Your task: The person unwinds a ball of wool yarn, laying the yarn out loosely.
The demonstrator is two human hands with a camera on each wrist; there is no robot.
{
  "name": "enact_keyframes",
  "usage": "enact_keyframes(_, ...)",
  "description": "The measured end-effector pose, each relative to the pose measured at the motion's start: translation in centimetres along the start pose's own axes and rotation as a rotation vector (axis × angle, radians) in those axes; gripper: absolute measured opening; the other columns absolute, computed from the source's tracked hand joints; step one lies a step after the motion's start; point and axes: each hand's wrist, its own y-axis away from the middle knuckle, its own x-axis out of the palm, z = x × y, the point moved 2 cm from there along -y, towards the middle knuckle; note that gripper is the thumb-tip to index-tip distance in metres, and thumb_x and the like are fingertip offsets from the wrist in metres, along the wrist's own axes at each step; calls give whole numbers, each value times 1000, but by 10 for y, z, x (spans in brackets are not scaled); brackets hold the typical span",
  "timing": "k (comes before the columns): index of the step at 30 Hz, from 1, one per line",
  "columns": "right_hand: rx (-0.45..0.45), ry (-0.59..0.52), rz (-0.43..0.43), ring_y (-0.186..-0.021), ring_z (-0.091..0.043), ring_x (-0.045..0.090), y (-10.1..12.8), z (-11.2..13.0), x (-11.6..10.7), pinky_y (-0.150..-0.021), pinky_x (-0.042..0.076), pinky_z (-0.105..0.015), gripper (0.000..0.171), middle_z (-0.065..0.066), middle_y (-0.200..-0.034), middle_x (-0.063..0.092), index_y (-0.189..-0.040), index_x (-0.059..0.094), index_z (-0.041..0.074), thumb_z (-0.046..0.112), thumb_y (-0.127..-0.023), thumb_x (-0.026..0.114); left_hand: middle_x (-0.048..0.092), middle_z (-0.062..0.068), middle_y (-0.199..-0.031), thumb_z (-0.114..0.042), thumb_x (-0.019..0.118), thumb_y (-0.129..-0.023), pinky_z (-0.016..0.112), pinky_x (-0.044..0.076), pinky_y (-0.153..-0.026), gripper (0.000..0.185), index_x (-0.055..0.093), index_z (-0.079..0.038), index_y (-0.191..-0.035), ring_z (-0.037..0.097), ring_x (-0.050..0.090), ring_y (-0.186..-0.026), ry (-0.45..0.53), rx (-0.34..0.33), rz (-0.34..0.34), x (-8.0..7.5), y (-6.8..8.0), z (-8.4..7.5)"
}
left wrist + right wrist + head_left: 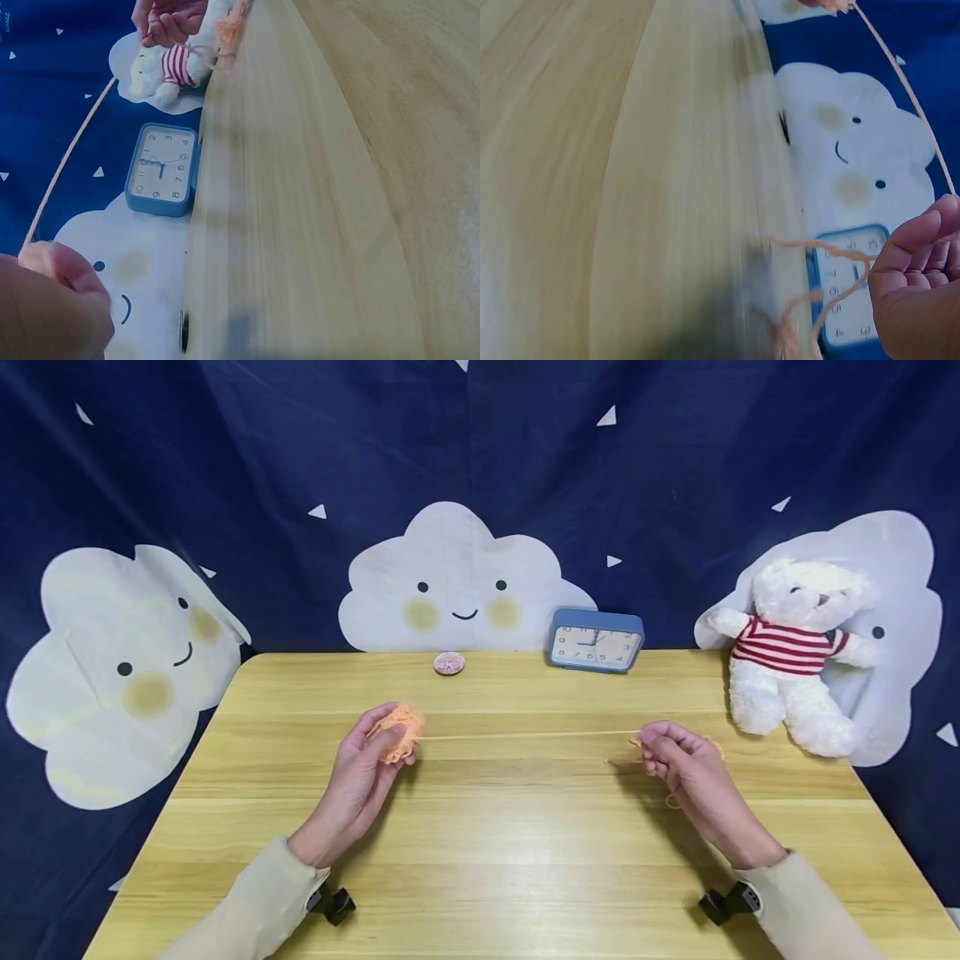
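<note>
In the head view my left hand (366, 768) grips a small bundle of peach yarn (401, 732), thumb pressed across it. A single yarn strand (525, 736) runs taut and nearly level from the bundle to my right hand (686, 777), which pinches it between thumb and fingers. Loose yarn loops (821, 244) dangle by the right hand in the right wrist view. Both hands are held above the wooden table (510, 877). In the left wrist view, the left hand (60, 300) hides the bundle.
At the table's back edge stand a blue clock (596, 641) and a small round pink disc (449, 662). A white teddy bear (791, 652) in a striped shirt sits at the back right. Behind hangs a dark blue curtain (285, 443) with clouds.
</note>
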Motion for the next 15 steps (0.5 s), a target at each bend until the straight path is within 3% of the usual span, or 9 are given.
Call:
enact_keyframes(4, -23, -59, -32, -75, -10, 64, 3, 4, -14, -68, 57, -20, 23, -2, -90, 68, -102, 75, 6, -1, -112, 55, 51, 14, -137, 4, 54, -109, 24, 54, -76, 46, 48, -2, -154, 18, 59, -100, 39, -3, 53, 1, -1, 1)
enact_keyframes(11, -37, -131, -64, -74, -10, 64, 9, 8, -30, -67, 57, -20, 25, -1, -90, 70, -103, 75, 6, -3, -112, 54, 54, 14, -147, 13, 58, -104, 26, 55, -103, 50, 52, -4, -151, 19, 61, -123, 27, -8, 79, 0, 0, 0)
enact_keyframes(15, -48, -174, -64, -74, -10, 65, 10, 10, -36, -67, 57, -19, 27, -2, -90, 70, -103, 76, 5, -4, -112, 52, 59, 12, -141, 11, 61, -104, 23, 57, -95, 45, 57, -3, -147, 16, 64, -114, -43, -21, 86, 0, 1, 1)
